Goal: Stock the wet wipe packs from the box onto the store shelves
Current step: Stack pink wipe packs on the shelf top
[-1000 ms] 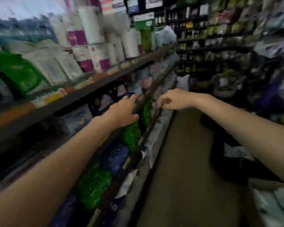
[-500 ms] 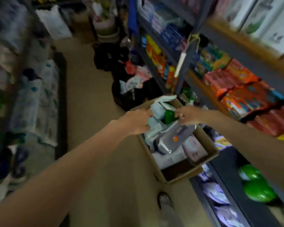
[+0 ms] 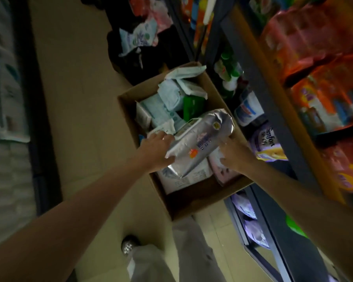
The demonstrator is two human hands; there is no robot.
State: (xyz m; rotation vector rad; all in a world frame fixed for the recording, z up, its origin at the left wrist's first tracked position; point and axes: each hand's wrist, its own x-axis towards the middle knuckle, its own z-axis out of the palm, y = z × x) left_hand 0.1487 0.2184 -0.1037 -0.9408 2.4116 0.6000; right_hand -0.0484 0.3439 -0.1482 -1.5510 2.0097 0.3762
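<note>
A cardboard box (image 3: 194, 202) stands on the aisle floor with several wet wipe packs inside, pale blue ones (image 3: 167, 102) and a green one (image 3: 193, 105) at its far end. A silver wipe pack (image 3: 202, 139) lies tilted over the box's middle. My left hand (image 3: 157, 151) grips its left edge, thumb under the pack's lower side. My right hand (image 3: 234, 154) holds its right side, fingers partly hidden behind it. More white and pink packs (image 3: 222, 169) lie beneath.
Shelves (image 3: 273, 102) with orange and red packets, bottles and a purple softener pouch (image 3: 267, 143) run along the right. Paper goods fill the left shelving (image 3: 6, 98). A dark bag (image 3: 143, 55) with packs stands beyond the box. My legs and a shoe (image 3: 128, 244) are below.
A second ago both hands were at the left shelf; I have turned to the box on the floor. Both hands now hold the silver pack, and the view has moved closer.
</note>
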